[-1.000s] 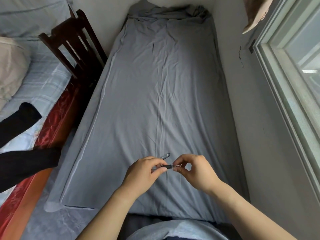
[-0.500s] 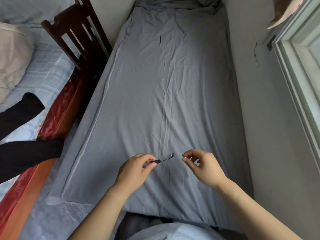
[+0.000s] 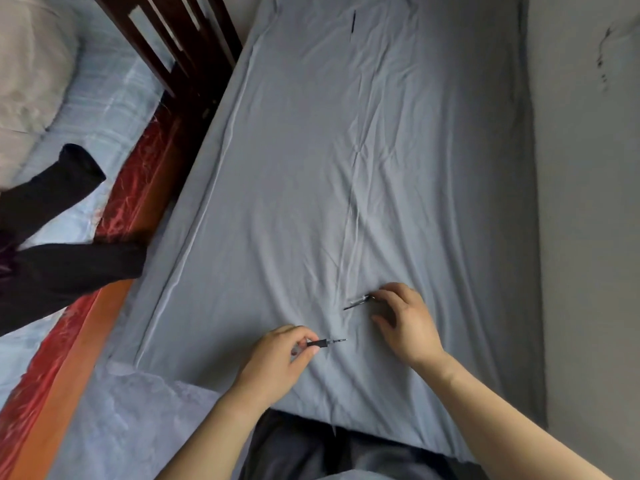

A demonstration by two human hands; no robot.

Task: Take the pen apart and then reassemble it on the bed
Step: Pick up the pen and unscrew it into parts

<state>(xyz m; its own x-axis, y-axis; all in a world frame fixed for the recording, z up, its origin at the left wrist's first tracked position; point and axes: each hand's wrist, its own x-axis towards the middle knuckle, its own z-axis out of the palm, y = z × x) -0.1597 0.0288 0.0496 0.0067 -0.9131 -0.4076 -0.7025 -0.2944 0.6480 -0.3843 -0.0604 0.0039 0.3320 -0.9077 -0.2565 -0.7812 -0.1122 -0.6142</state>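
My left hand (image 3: 277, 358) pinches one dark pen part (image 3: 325, 342) between thumb and fingers, with its thin tip pointing right, just above the grey bed sheet (image 3: 277, 202). A second slim pen piece (image 3: 358, 302) lies on the sheet further right and up. My right hand (image 3: 405, 320) rests over that piece's right end, fingertips touching it; whether the fingers grip it I cannot tell. A small dark stick-like item (image 3: 352, 24) lies far up the bed.
A dark wooden chair (image 3: 180, 53) stands at the bed's left edge. Black cloth (image 3: 62, 258) hangs over a red and orange bed frame (image 3: 104, 271) on the left. A grey wall (image 3: 588, 202) borders the bed on the right.
The hands came apart. My left hand kept one pen part and sank toward the sheet. My right hand moved right and up to the piece lying on the bed. The camera tilted down.
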